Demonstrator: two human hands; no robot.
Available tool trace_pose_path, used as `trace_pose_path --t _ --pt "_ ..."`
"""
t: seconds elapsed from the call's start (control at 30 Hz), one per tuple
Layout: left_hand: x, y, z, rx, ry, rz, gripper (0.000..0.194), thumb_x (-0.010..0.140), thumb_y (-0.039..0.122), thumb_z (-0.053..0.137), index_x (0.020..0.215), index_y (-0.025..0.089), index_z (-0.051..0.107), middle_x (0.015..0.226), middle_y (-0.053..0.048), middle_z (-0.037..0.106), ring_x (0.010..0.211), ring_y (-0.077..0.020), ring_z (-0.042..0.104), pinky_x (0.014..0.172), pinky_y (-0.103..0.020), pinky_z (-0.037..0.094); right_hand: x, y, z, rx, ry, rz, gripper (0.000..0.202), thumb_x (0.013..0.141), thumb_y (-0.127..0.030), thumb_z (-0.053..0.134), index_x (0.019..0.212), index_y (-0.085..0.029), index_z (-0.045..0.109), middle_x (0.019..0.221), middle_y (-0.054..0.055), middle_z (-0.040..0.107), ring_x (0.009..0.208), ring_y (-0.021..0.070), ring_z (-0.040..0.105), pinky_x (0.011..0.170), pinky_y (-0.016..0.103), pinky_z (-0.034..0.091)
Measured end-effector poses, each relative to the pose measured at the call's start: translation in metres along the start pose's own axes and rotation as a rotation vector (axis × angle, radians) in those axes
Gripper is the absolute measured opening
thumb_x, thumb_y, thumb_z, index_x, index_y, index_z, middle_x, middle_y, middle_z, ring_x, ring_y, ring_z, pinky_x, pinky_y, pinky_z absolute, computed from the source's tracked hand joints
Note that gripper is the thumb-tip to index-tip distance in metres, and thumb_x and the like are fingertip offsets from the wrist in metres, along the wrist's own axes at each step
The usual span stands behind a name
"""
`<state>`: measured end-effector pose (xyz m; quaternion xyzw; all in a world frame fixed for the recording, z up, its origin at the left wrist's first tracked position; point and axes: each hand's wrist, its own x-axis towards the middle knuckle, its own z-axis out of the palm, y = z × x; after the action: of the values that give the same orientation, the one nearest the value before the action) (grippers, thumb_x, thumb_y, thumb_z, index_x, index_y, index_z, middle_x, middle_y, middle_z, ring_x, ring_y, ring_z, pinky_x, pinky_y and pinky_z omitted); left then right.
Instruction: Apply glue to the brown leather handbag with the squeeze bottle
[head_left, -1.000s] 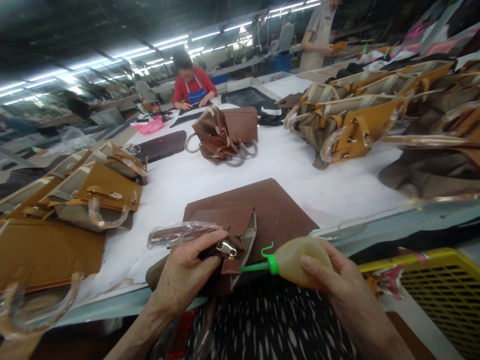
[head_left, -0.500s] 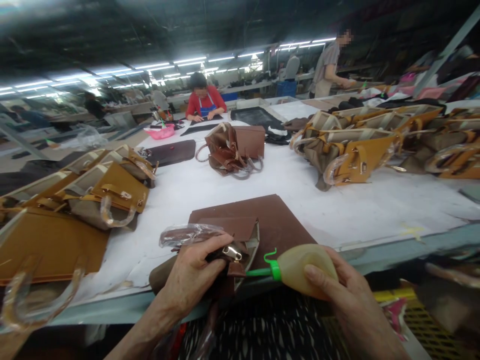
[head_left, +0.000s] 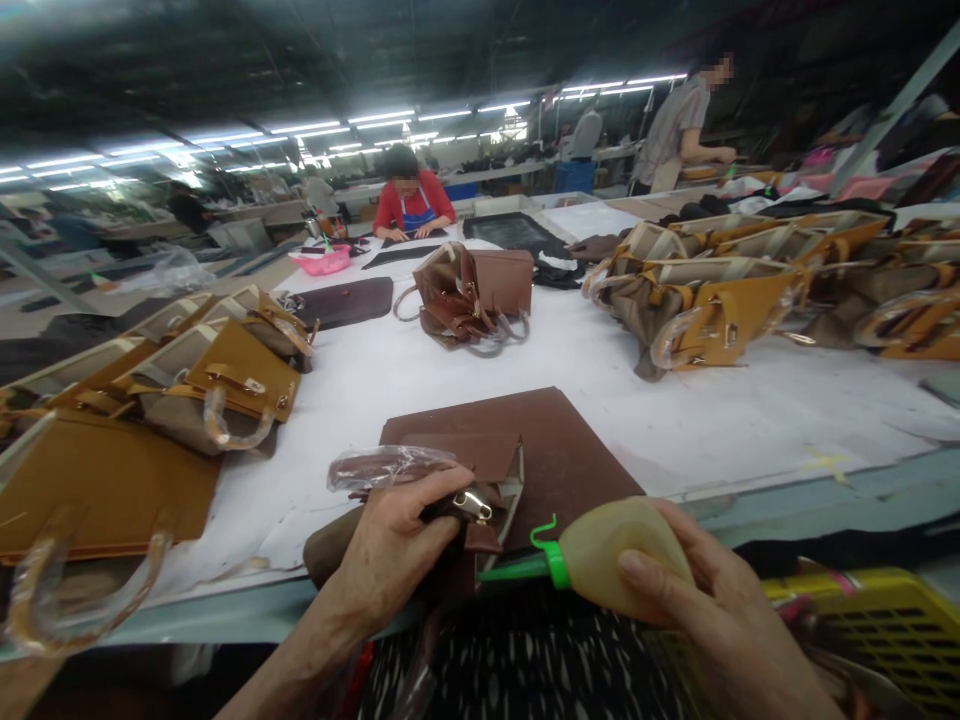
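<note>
Since the earlier frames the view tilted back down a bit and little else shifted: both hands stayed at the table edge, and the glue bottle [head_left: 615, 565] dropped slightly, so its green nozzle [head_left: 517, 570] sat just below the bag's strap instead of level with it.

Left hand [head_left: 390, 550] was curled closed around the front edge of the brown bag [head_left: 517, 465], thumb pressed by the gold clasp [head_left: 474, 507], pinning the flap and small strap tab. Plastic-wrapped handle [head_left: 390, 466] lay just above the knuckles. Right hand [head_left: 712, 620] was wrapped about the soft yellowish bottle, fingers closed on its body; whether it was squeezing, cannot tell. Nozzle tip was near the strap tab, not clearly touching. No wet glue line showed, so my read: gluing on this bag was at the start or between dabs, bag body otherwise assembled, clasp fitted.

Yellow crate [head_left: 885, 620] sat low on the right, past that hand. Tan bags [head_left: 187, 385] were stacked left on the white table [head_left: 675, 420], more tan ones [head_left: 712, 300] right, another brown bag [head_left: 472, 295] mid-table. A pink tray [head_left: 322, 262] was further back. One person in red [head_left: 409, 205] sat at the far end, another [head_left: 675, 130] stood back right.
</note>
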<state>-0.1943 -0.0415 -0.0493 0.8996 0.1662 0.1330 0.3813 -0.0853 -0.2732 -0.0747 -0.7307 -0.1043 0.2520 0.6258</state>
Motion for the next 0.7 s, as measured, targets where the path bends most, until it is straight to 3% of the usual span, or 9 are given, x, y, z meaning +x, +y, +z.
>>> trace_pose_path --t 0.13,0.3,0.53,0.7 --pt "0.000 0.002 0.002 0.011 0.003 0.012 0.044 0.066 0.008 0.048 0.098 0.030 0.069 0.104 0.009 0.068 0.095 -0.0099 0.062 0.088 -0.019 0.047 0.005 -0.012 -0.008 -0.171 -0.056 -0.093 0.040 0.071 -0.051 0.063 0.098 -0.022 0.054 0.086 0.004 0.067 0.080 0.0224 0.064 0.065 0.023 0.053" --pt "0.004 0.004 0.003 0.026 0.029 0.043 0.044 0.066 0.007 0.049 0.099 0.028 0.069 0.102 0.007 0.069 0.093 -0.0104 0.063 0.086 -0.019 0.048 0.011 -0.020 -0.002 -0.271 0.040 -0.195 0.039 0.071 -0.052 0.061 0.096 -0.022 0.055 0.086 0.003 0.066 0.079 0.0216 0.064 0.065 0.024 0.052" --pt "0.001 -0.002 0.007 0.093 0.025 0.072 0.044 0.067 0.008 0.049 0.100 0.029 0.068 0.104 0.007 0.069 0.094 -0.0109 0.063 0.088 -0.020 0.049 0.010 -0.020 -0.009 -0.283 -0.094 -0.112 0.043 0.072 -0.053 0.059 0.102 -0.023 0.053 0.086 0.003 0.066 0.080 0.0227 0.064 0.065 0.026 0.053" --pt "-0.002 -0.004 0.008 0.122 0.031 0.100 0.044 0.070 0.009 0.049 0.103 0.031 0.067 0.106 0.008 0.068 0.095 -0.0110 0.064 0.087 -0.020 0.050 0.015 -0.032 -0.012 -0.434 0.026 -0.091 0.057 0.060 -0.059 0.061 0.104 -0.022 0.056 0.095 0.006 0.066 0.086 0.0275 0.061 0.074 0.036 0.051"
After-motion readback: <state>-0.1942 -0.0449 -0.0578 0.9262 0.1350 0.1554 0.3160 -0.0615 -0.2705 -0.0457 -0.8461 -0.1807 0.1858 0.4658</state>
